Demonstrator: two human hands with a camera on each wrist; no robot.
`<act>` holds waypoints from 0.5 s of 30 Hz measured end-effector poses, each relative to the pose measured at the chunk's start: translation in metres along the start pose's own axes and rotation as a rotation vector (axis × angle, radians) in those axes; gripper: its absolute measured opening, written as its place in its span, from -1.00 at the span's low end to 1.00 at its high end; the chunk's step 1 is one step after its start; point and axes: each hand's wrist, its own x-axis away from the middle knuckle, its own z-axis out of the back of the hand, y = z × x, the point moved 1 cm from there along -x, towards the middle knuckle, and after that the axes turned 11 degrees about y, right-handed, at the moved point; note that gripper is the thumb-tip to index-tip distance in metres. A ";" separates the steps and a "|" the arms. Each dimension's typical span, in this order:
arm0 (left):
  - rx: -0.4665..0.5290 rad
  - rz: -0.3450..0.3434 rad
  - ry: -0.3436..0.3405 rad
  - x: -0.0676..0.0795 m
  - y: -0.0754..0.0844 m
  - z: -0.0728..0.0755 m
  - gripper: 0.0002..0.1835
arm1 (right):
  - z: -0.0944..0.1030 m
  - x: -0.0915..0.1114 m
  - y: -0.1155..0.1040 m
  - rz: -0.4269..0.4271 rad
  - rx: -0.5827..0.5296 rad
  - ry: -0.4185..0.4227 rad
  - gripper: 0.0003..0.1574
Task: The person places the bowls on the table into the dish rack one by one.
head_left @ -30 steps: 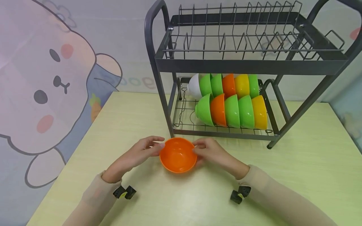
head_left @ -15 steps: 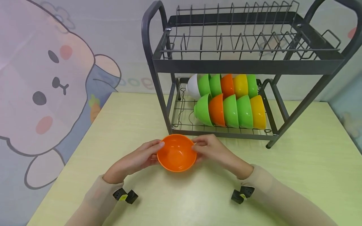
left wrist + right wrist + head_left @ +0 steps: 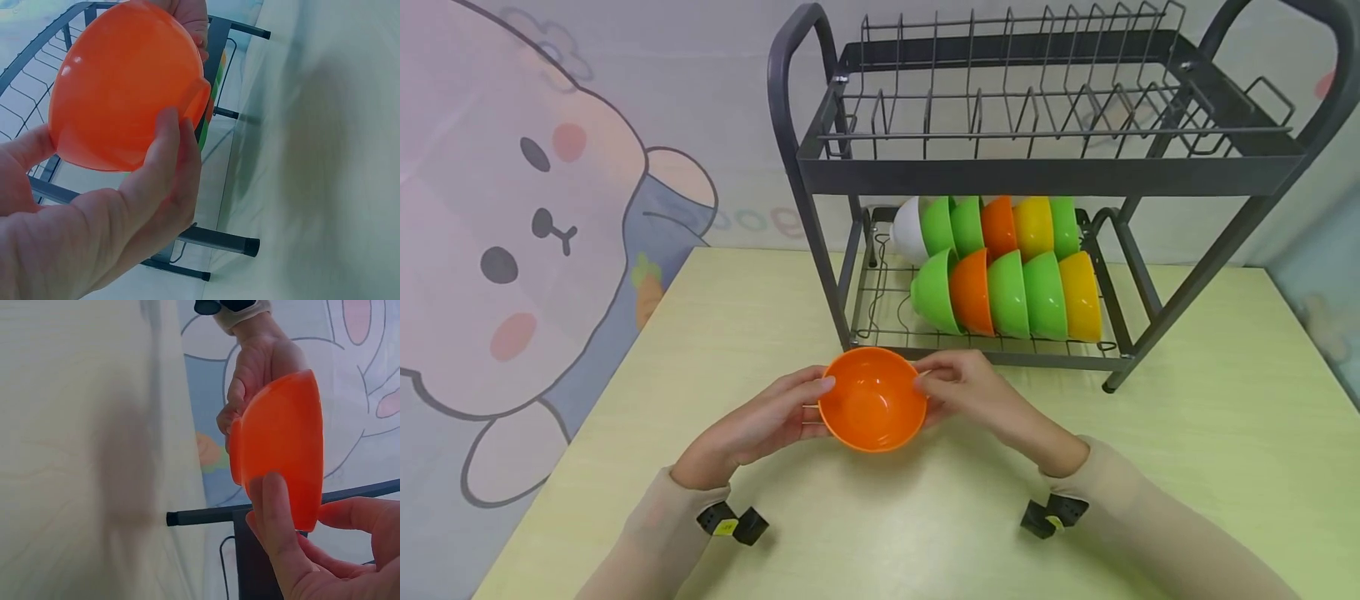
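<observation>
An orange bowl (image 3: 874, 402) is held above the table between both hands, its inside tilted toward the head camera. My left hand (image 3: 772, 419) grips its left side, thumb at the rim and fingers behind the wall. On the opposite side my right hand (image 3: 972, 393) pinches the rim, with thumb and fingers on either side of the wall. The left wrist view shows the outside of the bowl (image 3: 125, 87) with fingers (image 3: 153, 162) against it near the foot. From the right wrist, the bowl (image 3: 281, 440) appears side-on, clear of the tabletop.
Just behind the bowl stands a dark two-tier dish rack (image 3: 1045, 177). Its lower shelf holds two rows of bowls on edge: green ones (image 3: 1009, 293), orange, yellow (image 3: 1078, 296) and a white one (image 3: 908, 232). A patterned cloth (image 3: 497, 217) hangs behind the pale table (image 3: 760, 317).
Both hands have raised the orange bowl slightly and tipped it more toward the head camera. The left hand has closed from a light touch into a grip on its side.
</observation>
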 end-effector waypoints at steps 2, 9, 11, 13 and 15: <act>-0.001 -0.003 0.005 0.000 0.001 -0.001 -0.48 | 0.003 0.002 -0.002 0.016 0.002 0.003 -0.55; 0.003 -0.004 0.022 0.000 0.004 -0.003 -0.48 | 0.016 0.007 -0.004 0.027 -0.032 0.014 -0.56; -0.002 -0.008 0.029 -0.001 0.005 -0.004 -0.49 | 0.020 0.009 -0.005 0.027 -0.037 0.026 -0.55; -0.004 -0.009 0.037 -0.001 0.006 -0.005 -0.51 | 0.025 0.011 -0.005 0.027 -0.040 0.043 -0.56; -0.008 -0.013 0.045 -0.002 0.007 -0.007 -0.53 | 0.031 0.014 -0.006 0.031 -0.032 0.065 -0.57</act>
